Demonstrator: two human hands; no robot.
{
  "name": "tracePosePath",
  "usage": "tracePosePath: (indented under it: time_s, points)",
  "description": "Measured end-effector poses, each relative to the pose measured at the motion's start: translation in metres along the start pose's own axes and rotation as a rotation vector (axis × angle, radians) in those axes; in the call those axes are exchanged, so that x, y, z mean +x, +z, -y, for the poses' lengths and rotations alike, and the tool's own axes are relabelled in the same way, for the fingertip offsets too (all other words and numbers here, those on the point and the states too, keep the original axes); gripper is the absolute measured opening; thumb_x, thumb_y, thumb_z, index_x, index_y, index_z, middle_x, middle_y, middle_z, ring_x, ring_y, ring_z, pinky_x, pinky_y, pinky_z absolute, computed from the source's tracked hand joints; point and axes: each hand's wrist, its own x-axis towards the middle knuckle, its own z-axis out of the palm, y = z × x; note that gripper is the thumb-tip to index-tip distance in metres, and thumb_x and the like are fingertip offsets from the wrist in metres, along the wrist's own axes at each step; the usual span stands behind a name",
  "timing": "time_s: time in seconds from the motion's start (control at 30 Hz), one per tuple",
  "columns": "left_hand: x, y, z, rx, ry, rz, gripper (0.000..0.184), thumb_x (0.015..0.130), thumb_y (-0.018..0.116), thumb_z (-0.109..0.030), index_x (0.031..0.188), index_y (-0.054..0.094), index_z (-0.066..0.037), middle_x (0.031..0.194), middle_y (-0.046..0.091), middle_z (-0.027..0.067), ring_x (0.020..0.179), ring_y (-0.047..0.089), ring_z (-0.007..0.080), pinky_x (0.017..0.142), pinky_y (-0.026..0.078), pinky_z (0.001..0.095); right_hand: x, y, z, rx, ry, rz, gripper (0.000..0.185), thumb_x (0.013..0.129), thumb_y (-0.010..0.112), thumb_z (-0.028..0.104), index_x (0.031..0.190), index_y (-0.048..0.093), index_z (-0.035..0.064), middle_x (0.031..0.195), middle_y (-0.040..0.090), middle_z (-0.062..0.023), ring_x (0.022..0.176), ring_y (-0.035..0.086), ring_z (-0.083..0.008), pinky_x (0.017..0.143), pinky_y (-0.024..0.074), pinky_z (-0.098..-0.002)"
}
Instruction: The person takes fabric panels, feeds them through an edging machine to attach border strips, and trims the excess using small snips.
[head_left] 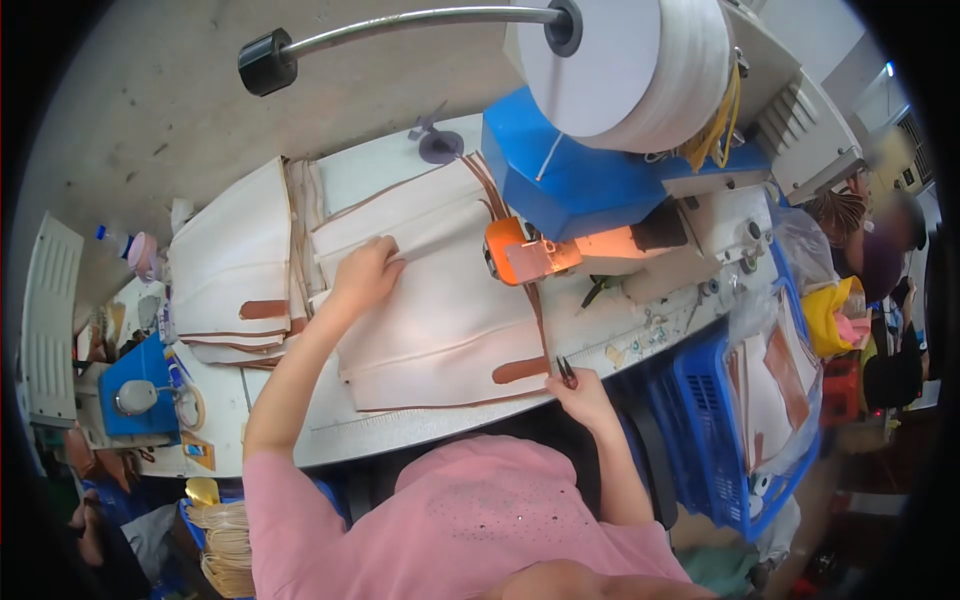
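A large white panel (440,290) with brown edging and a brown patch (520,371) lies on the white worktable (395,441). My left hand (368,272) rests on its upper left part, fingers bent and pressed together; whether they pinch the material cannot be made out. At the panel's lower right corner, my right hand (584,396) is closed around small dark snips (567,373), whose tips point up. The orange-lit head of a sewing machine (505,250) stands at the panel's right edge.
Stacked white panels (235,260) lie at the left. A blue machine cover (560,170) and a large white spool (620,65) rise at the back. Blue crate (710,400) with panels stands at the right. Another person (885,250) is at the far right.
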Motion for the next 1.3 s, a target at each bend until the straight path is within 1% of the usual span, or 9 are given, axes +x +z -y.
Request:
tracePosePath:
  time_s: [0.13,0.23,0.43,0.53,0.63,0.73,0.83,1.0,1.3]
  points:
    - [-0.010,-0.027,-0.037,0.271,0.139,-0.326,0.028,0.074,0.058,-0.007,0.102,0.055,-0.005,0.107,0.055,0.0106,0.098,0.054,0.0296,0.074,0.047,0.0386,0.004,0.002,0.020,0.109,0.008,0.043,0.021,0.083,0.061,0.016,0.070,0.056,0.0002,0.059,0.050,0.0035,0.056,0.043,-0.0048,0.051,0.0353,-0.0240]
    - [0.004,-0.035,-0.044,0.339,0.152,-0.424,0.033,0.072,0.061,-0.007,0.105,0.057,-0.005,0.112,0.055,0.0116,0.104,0.052,0.0321,0.082,0.044,0.0427,0.019,0.010,0.032,0.162,-0.022,0.008,0.019,0.084,0.061,0.015,0.072,0.056,0.0002,0.059,0.050,0.0032,0.056,0.044,-0.0052,0.051,0.0354,-0.0236]
    - [-0.007,0.000,-0.005,0.319,0.123,-0.247,0.043,0.075,0.064,-0.012,0.116,0.054,-0.005,0.128,0.045,0.0205,0.116,0.044,0.0364,0.094,0.038,0.0465,0.033,0.016,0.028,0.010,-0.118,-0.057,0.018,0.085,0.059,0.014,0.077,0.057,-0.0012,0.061,0.053,-0.0015,0.057,0.047,-0.0076,0.053,0.0390,-0.0256]
    - [-0.033,-0.019,0.008,0.337,-0.023,-0.288,0.044,0.075,0.068,-0.015,0.115,0.054,-0.003,0.129,0.043,0.0218,0.119,0.042,0.0383,0.097,0.036,0.0470,0.028,0.018,0.018,-0.011,-0.131,-0.123,0.017,0.084,0.060,0.014,0.080,0.058,-0.0027,0.062,0.055,-0.0037,0.058,0.049,-0.0087,0.054,0.0408,-0.0261]
    - [-0.061,-0.049,0.035,0.437,-0.148,-0.428,0.046,0.072,0.070,-0.016,0.113,0.054,-0.002,0.126,0.045,0.0209,0.116,0.043,0.0391,0.096,0.037,0.0465,0.027,0.020,0.006,-0.008,-0.129,-0.146,0.019,0.082,0.063,0.014,0.083,0.060,-0.0047,0.063,0.057,-0.0066,0.059,0.051,-0.0100,0.056,0.0420,-0.0259]
    - [-0.088,-0.082,0.035,0.375,-0.415,-0.419,0.047,0.070,0.073,-0.018,0.110,0.052,-0.001,0.120,0.048,0.0200,0.111,0.046,0.0382,0.089,0.043,0.0446,0.023,0.015,0.004,-0.085,-0.104,-0.122,0.018,0.079,0.067,0.012,0.080,0.061,-0.0044,0.063,0.058,-0.0071,0.059,0.051,-0.0093,0.055,0.0418,-0.0259]
    - [-0.103,-0.081,0.041,0.329,-0.519,-0.253,0.046,0.069,0.074,-0.019,0.105,0.051,-0.001,0.116,0.049,0.0188,0.107,0.049,0.0369,0.081,0.048,0.0435,0.021,0.008,0.014,-0.085,-0.133,-0.142,0.017,0.078,0.069,0.012,0.079,0.060,-0.0037,0.062,0.058,-0.0063,0.057,0.050,-0.0090,0.054,0.0416,-0.0259]
    - [-0.110,-0.050,0.063,0.499,-0.348,-0.468,0.035,0.072,0.069,-0.016,0.098,0.051,-0.001,0.114,0.051,0.0191,0.105,0.051,0.0359,0.075,0.052,0.0424,0.016,-0.003,0.040,-0.143,-0.132,-0.261,0.017,0.078,0.069,0.012,0.076,0.058,-0.0011,0.051,0.040,0.0003,0.049,0.035,-0.0063,0.045,0.0281,-0.0255]
    - [-0.108,-0.050,0.083,0.567,-0.302,-0.468,0.022,0.075,0.065,-0.020,0.083,0.053,-0.003,0.099,0.057,0.0175,0.088,0.058,0.0328,0.062,0.052,0.0398,0.017,0.003,0.031,-0.130,-0.200,-0.193,0.018,0.081,0.066,0.012,0.077,0.057,-0.0021,0.051,0.044,-0.0013,0.048,0.037,-0.0063,0.044,0.0290,-0.0253]
